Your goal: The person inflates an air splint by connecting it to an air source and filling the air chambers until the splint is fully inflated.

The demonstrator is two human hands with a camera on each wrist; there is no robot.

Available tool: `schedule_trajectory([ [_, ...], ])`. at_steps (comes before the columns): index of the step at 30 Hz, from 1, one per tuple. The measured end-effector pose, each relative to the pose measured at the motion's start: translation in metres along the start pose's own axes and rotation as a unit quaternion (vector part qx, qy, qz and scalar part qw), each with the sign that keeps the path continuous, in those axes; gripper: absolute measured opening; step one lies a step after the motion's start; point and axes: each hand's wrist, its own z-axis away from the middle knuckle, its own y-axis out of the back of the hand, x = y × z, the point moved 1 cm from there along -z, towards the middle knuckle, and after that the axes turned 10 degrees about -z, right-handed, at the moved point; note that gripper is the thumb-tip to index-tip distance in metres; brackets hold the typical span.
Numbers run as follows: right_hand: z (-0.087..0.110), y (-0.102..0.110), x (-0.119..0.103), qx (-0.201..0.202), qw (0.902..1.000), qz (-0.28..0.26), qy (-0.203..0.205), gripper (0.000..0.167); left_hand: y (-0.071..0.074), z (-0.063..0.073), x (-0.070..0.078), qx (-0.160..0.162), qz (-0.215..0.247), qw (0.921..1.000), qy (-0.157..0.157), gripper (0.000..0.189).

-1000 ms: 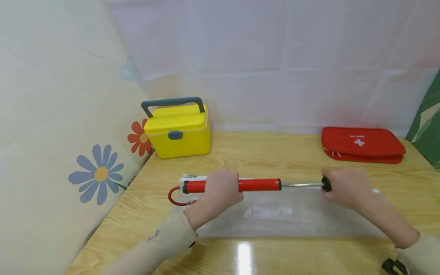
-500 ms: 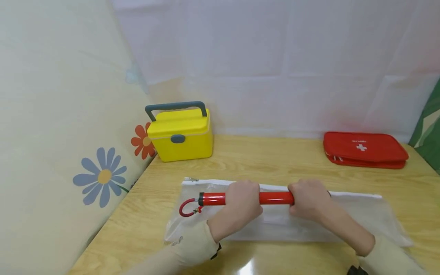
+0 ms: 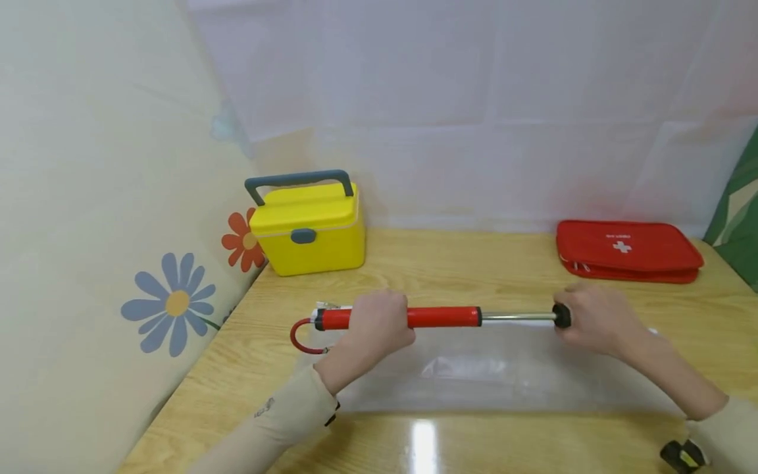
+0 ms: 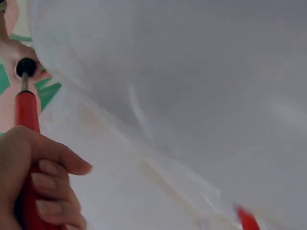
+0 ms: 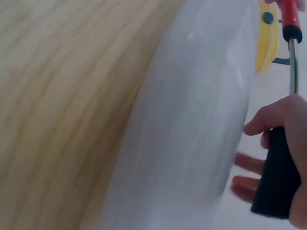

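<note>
A red hand pump point(image 3: 444, 316) is held level above a translucent zip bag point(image 3: 474, 382) on the table. My left hand point(image 3: 379, 322) grips its red barrel; in the left wrist view the fingers curl round it. At the pump's right end, my right hand point(image 3: 598, 319) holds the black handle point(image 5: 276, 177). The metal rod point(image 3: 518, 316) is drawn well out between barrel and handle. From the barrel's left end a short red hose point(image 3: 299, 339) loops down, its tip partly hidden behind the left wrist.
On the wooden table point(image 3: 450, 263), a yellow box point(image 3: 314, 243) with a grey carry handle stands at the back left. A red first-aid pouch point(image 3: 628, 253) lies at the back right. A pale sheet point(image 3: 444, 118) hangs behind.
Half a second ago the handle was pushed in, with both hands close together. Now the right hand has moved right, drawing the rod out, and the left hand has shifted left and up.
</note>
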Motion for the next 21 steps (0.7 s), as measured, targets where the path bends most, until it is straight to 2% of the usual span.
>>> schedule_trajectory([
  [3, 0.004, -0.003, 0.003, -0.035, 0.999, -0.026, 0.006, 0.025, -0.003, 0.0, -0.002, -0.009, -0.005, 0.9999, -0.003, 0.026],
  [5, 0.004, -0.006, 0.0, -0.051, 0.9981, -0.036, -0.004, 0.024, -0.004, 0.0, 0.002, -0.016, -0.004, 0.9999, -0.003, 0.029],
  [9, 0.0, -0.011, -0.01, -0.045, 0.9982, -0.012, -0.036, 0.026, 0.002, -0.002, 0.015, -0.02, -0.006, 0.9998, 0.005, 0.03],
  [15, -0.012, -0.019, -0.042, -0.053, 0.998, 0.023, -0.027, 0.03, 0.006, 0.0, 0.035, -0.02, -0.01, 0.9997, 0.006, 0.026],
  [21, -0.033, -0.018, -0.077, -0.056, 0.9982, 0.02, -0.004, 0.021, 0.005, 0.007, 0.041, 0.001, 0.024, 0.9995, 0.019, 0.026],
])
